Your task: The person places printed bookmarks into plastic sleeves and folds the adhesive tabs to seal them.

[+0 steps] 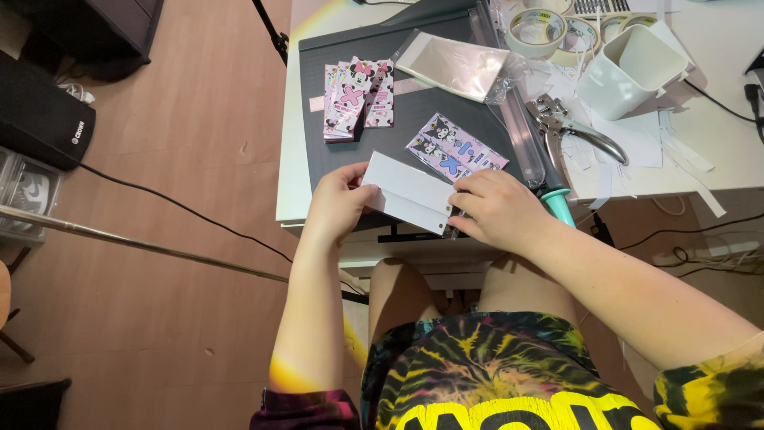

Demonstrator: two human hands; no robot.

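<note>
Both our hands hold one white folded card (411,193) over the counter (716,151) edge: left hand (338,203) grip pinched on its left end, right hand (497,209) grip closed on its right end, fingertips hidden beneath. Behind: purple printed cards (454,150), stacked pink cartoon cards (356,99), clear sleeve (450,64), white cup (629,68).
</note>
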